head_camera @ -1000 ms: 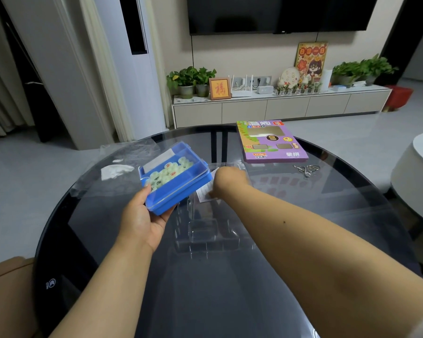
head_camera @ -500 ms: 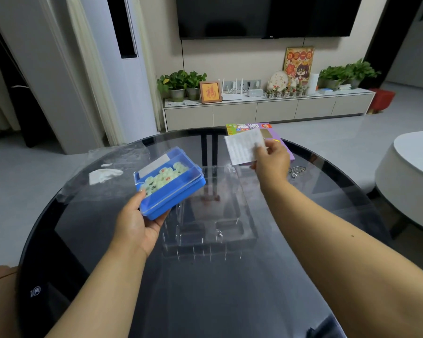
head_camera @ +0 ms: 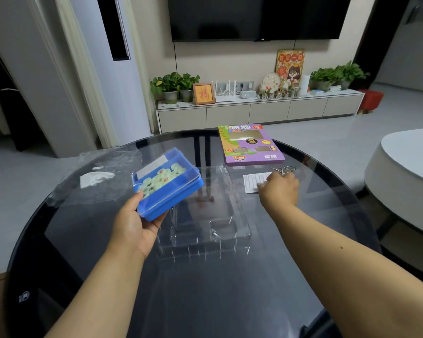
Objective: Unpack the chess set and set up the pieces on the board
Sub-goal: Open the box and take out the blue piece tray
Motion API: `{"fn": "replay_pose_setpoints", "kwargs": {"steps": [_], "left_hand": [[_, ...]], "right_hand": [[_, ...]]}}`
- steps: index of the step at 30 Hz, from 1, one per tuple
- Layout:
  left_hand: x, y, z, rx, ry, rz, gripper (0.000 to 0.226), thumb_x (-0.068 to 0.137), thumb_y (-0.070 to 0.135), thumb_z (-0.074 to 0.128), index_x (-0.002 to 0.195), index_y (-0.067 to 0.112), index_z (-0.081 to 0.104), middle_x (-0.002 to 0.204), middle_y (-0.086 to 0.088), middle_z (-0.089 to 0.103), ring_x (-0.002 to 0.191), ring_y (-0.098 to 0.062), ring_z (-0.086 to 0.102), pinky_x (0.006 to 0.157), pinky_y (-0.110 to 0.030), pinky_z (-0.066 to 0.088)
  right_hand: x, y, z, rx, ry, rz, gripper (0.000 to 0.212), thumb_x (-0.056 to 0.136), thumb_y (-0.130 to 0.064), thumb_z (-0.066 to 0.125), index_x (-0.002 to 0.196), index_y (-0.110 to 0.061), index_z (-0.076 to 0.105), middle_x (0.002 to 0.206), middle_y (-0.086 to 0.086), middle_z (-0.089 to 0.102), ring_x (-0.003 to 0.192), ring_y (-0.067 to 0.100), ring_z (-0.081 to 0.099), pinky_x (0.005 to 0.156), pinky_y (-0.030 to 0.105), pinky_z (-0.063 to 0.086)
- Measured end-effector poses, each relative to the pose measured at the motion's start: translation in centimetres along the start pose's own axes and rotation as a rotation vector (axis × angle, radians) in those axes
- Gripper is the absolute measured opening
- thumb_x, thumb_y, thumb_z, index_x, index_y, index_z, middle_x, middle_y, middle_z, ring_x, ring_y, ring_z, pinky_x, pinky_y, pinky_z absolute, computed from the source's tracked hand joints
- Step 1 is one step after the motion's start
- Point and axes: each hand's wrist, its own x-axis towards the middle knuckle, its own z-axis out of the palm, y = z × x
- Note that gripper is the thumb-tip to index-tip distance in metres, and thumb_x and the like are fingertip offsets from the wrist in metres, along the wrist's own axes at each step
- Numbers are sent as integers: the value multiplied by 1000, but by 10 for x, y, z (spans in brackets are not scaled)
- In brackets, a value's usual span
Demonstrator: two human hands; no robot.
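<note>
Close by: only the dark glass desk (head_camera: pixel 205 301) and two bare arms. No board laid out anywhere, no pieces standing yet. Still early in the job, by the look of it.

A bit further on: clear plastic tray (head_camera: pixel 205 223) flat on the desk, empty, already out of its box.

Above the tray's left side: left hand (head_camera: pixel 132 225) wrapped around the near end of the blue case (head_camera: pixel 167 182), thumb on its side, fingers under. Case tilted, lifted off the desk, clear lid seemingly on. Round pale green pieces (head_camera: pixel 163 178) packed inside, with red and black marks. None taken out so far.

Over to the right: right hand (head_camera: pixel 277 190) low on the desk, fingers curled down on the edge of a white paper slip (head_camera: pixel 253 182). Gripping it or just letting go: cannot tell. Small metal ring thing (head_camera: pixel 283 170) just past the hand.

Further back: purple game box (head_camera: pixel 250 145) flat on the desk. Crinkly clear wrap (head_camera: pixel 103 176) off to the left.

Left to do: open the case, find the board, put every piece in place.
</note>
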Motion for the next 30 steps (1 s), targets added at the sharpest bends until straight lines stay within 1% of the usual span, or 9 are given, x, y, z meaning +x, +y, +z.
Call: {"fn": "replay_pose_setpoints", "kwargs": {"steps": [3,6,8,11,15,24,26,28,30], "left_hand": [[2,0,-3,12,7,0,17,95,23,56,105,10,61,96,-8,73,81,-19,73,65,-31,61],[3,0,-4,17,7,1,17,95,22,56,106,10,61,99,-8,72,83,-19,72,67,-31,61],[3,0,-5,21,2,6,17,96,22,55,105,10,61,97,-8,72,84,-19,72,68,-31,61],[4,0,-8,20,6,8,14,95,21,55,102,11,62,95,-6,73,79,-18,73,67,-32,61],[6,2,-10,29,12,11,13,95,22,56,101,12,62,93,-6,73,74,-16,73,62,-30,60],[8,6,-13,28,-2,23,15,95,22,55,102,10,62,85,-5,76,75,-17,73,64,-31,61],[7,7,-13,28,2,25,15,95,22,56,102,10,62,84,-5,76,75,-17,73,65,-31,61],[7,8,-13,33,3,28,15,95,22,56,101,10,62,87,-5,75,76,-17,73,67,-31,61],[6,9,-13,33,1,31,14,95,22,56,101,10,62,88,-5,75,76,-17,73,70,-32,60]], "right_hand": [[-10,-1,-2,-299,85,-213,32,94,-29,42,108,-13,66,121,8,54,116,28,43,90,34,35],[-22,-4,1,-396,-6,-338,36,96,-24,33,93,-11,67,103,9,66,94,29,55,76,31,33],[-25,-5,4,-439,-53,-388,35,96,-19,32,95,-11,66,103,10,65,93,30,57,76,32,36],[-17,-6,6,-373,-127,-361,38,96,-22,29,105,-9,63,110,12,61,100,31,56,79,31,37],[4,-2,11,-238,-207,-348,37,95,-22,26,103,-5,58,113,13,56,101,33,52,80,32,37],[33,2,12,-268,-299,-289,33,93,-22,30,102,-7,57,116,13,55,108,33,51,78,32,36],[29,0,10,-260,-260,-362,34,95,-29,33,107,-7,56,118,11,52,117,31,47,84,34,38],[16,-8,1,-177,-172,-500,47,94,-44,44,126,-10,52,133,8,49,128,25,40,99,36,36],[-1,-22,-13,-27,-237,-668,61,84,-57,56,131,-17,52,138,3,48,129,20,39,107,34,32]]}}
